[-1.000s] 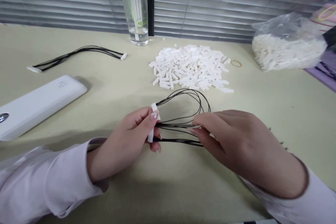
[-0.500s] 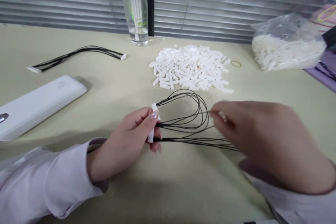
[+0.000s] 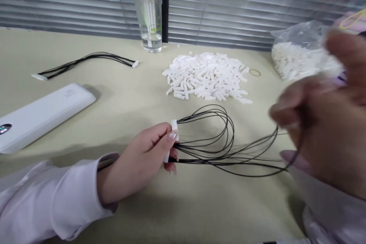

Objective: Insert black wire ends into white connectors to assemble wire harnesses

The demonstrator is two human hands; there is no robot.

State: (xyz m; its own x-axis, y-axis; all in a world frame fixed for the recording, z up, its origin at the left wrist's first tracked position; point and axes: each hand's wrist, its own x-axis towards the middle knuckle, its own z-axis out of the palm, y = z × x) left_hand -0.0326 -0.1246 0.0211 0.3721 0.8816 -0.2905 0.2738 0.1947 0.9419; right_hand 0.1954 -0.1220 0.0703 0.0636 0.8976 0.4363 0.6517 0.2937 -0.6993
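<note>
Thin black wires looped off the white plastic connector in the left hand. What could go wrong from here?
1. The thin black wires loop and cross, so they could tangle.
2. Some wires seem to reach the blurred right hand; a hard pull might strain them at the white plastic connector pinched in the left hand.
3. The loop sits near the loose white plastic pieces and might scatter some.

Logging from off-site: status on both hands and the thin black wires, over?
Left hand: gripping slim white plastic connector. Right hand: aloft, blurred, grip unclear. Thin black wires: some looped, others trailing rightward. Small white plastic pieces: heaped beyond.
</note>
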